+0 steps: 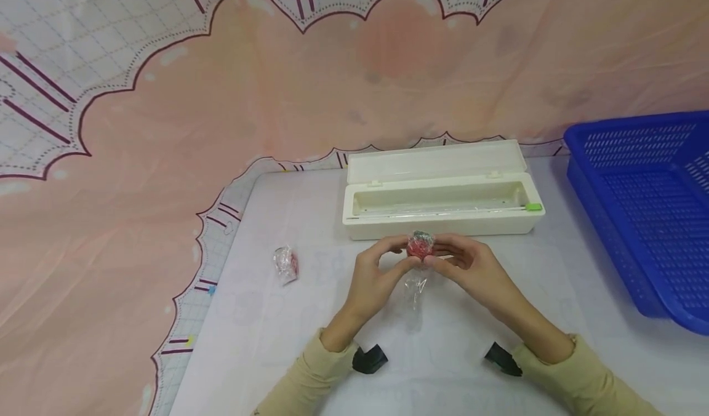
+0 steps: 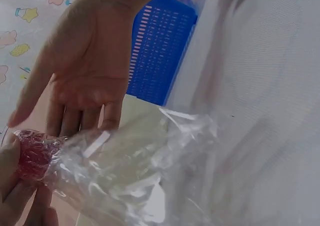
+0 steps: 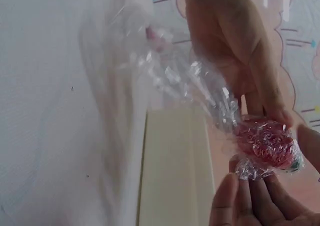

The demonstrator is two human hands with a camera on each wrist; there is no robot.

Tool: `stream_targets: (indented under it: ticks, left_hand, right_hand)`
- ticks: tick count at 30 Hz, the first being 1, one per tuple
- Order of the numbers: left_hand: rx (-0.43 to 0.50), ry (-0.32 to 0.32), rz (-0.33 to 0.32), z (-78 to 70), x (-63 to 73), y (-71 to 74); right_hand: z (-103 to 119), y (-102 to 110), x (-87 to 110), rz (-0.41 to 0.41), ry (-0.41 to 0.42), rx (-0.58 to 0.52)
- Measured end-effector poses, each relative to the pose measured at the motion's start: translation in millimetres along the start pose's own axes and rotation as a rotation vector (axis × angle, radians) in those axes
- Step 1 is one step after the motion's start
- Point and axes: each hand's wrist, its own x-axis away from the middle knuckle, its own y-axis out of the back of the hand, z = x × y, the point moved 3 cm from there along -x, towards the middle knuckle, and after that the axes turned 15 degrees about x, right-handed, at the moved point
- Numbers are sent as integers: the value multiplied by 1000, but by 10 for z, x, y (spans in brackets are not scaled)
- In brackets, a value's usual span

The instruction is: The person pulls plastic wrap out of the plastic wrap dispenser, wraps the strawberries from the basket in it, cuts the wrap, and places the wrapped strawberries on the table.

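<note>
Both hands hold a small red, round thing with a green top [image 1: 420,245], wrapped in clear cling film. My left hand [image 1: 370,279] pinches it from the left between thumb and fingers. From the other side my right hand [image 1: 480,271] does the same, thumb tips nearly meeting at its near side. A loose tail of cling film [image 2: 135,176] trails from the red thing toward me, crumpled and shiny in both wrist views. To the left on the table lies another small film-wrapped bundle [image 1: 286,265], reddish inside.
Behind the hands stands a long white cling film dispenser box [image 1: 443,226], lid raised, with a green slider [image 1: 533,207] at its right front. A blue plastic basket [image 1: 604,231] occupies the right side. Patterned pink cloth [image 1: 310,90] hangs behind the white table [image 1: 238,342].
</note>
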Motion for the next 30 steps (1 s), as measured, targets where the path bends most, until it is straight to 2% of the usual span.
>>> stream_targets:
  ticks: [6, 9, 11, 16, 18, 21, 24, 27, 30]
  left_hand:
    - [114, 77, 1, -3, -15, -9]
    - [138, 97, 25, -13, -26, -10]
    - [115, 100, 64, -25, -31, -7]
    - [-16, 87, 155, -77, -34, 37]
    - [-19, 97, 160, -94, -33, 55]
    - [32, 131, 158, -99, -36, 65]
    - [84, 155, 155, -90, -36, 61]
    - [116, 145, 164, -81, -32, 52]
    - [131, 131, 170, -70, -33, 38]
  right_hand:
    - [-7, -5, -12, -13, 47, 55]
    - [0, 11, 5, -8, 74, 114]
    - [6, 25, 19, 1, 101, 148]
    - [21, 46, 20, 27, 166, 162]
    - [21, 59, 7, 20, 188, 176]
    - [13, 86, -10, 10, 208, 205]
    - [4, 99, -16, 37, 209, 160]
    - [1, 97, -15, 72, 195, 62]
    - [2, 110, -15, 66, 196, 15]
